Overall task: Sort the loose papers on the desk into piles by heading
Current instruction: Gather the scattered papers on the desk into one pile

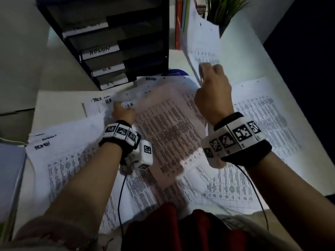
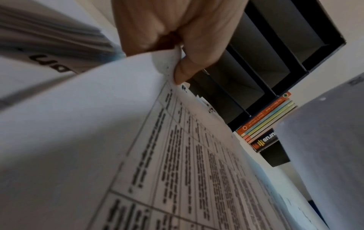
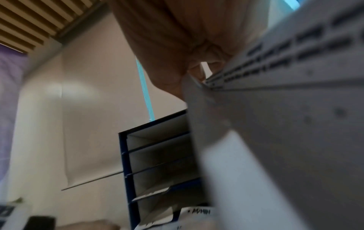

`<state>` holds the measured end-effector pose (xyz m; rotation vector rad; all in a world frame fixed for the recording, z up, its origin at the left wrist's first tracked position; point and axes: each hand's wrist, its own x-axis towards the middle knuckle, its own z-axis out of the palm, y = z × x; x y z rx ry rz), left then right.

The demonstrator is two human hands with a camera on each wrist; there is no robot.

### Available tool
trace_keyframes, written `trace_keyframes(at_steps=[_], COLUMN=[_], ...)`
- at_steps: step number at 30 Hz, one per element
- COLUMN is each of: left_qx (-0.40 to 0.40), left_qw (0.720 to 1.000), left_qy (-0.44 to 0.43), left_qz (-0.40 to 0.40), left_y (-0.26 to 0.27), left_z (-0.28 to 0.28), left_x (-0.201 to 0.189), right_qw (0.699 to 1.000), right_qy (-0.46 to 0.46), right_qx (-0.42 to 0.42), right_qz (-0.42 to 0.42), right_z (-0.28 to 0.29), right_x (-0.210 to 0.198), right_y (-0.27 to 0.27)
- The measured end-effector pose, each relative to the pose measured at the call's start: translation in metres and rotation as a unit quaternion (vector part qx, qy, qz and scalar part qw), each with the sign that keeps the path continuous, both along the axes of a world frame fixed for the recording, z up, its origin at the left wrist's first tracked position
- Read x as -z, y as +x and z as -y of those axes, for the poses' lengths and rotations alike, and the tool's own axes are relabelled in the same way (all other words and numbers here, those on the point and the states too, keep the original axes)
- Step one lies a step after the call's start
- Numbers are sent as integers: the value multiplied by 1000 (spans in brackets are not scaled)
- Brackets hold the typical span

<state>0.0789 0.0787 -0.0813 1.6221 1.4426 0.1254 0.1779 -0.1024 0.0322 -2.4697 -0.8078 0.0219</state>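
Observation:
Loose printed papers (image 1: 172, 134) with handwritten headings cover the white desk (image 1: 59, 107). A sheet headed ADMIN (image 1: 54, 156) lies at the left, and sheets headed H.R (image 1: 108, 101) lie near the middle. My left hand (image 1: 123, 113) pinches the top corner of a printed sheet (image 2: 197, 155) between thumb and fingers (image 2: 185, 73). My right hand (image 1: 212, 84) is raised above the desk and grips a lifted sheet (image 1: 201, 42) by its lower edge; this lifted sheet (image 3: 285, 124) fills the right wrist view.
A black tiered paper tray (image 1: 112, 38) with labels ADMIN, H.R and I.T stands at the back of the desk. Books (image 1: 180, 22) and a potted plant (image 1: 224, 9) stand behind it to the right. Cables run from both wrist bands toward me.

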Motion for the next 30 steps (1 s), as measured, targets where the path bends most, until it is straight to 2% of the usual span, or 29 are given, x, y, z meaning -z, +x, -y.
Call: trace_keyframes(at_steps=[3,5,8,11,12,14,15,17,19,20,21,23,25,30], left_qx=[-5,0,-2,-21,3,72,86,87,80,78,76,72,67,109], left_qw=[999,994,984,986,987,993,994,996,997,996,995,992,986,943], left_qy=[-17,-63,-106,-126,-130,-85,-62,-20,12,26,38,74,119,214], left_qz=[46,91,142,105,93,32,14,10,22,35,43,69,91,230], left_y=[-2,-6,-21,-32,-32,-29,-25,-17,-7,-2,3,14,28,62], left_z=[6,2,-3,11,14,28,31,32,34,36,38,41,40,36], left_x=[-6,9,35,23,19,4,4,12,13,11,8,-3,-19,-83], right_qw=[998,990,957,924,919,909,910,935,967,973,970,941,919,934], right_qy=[-20,-65,-136,-134,-117,-84,-76,-70,-57,-67,-103,-211,-257,-225], right_qx=[-52,-99,-170,-220,-224,-218,-205,-145,-26,44,106,179,193,169], right_qz=[-33,-80,-191,-282,-304,-344,-352,-316,-248,-215,-192,-195,-227,-220], right_z=[-5,-9,-11,-9,-8,-6,-4,6,25,38,53,84,109,130], right_x=[27,59,106,121,119,113,110,111,112,113,113,118,126,134], right_y=[-17,-35,-61,-68,-65,-52,-43,-16,15,30,44,63,71,73])
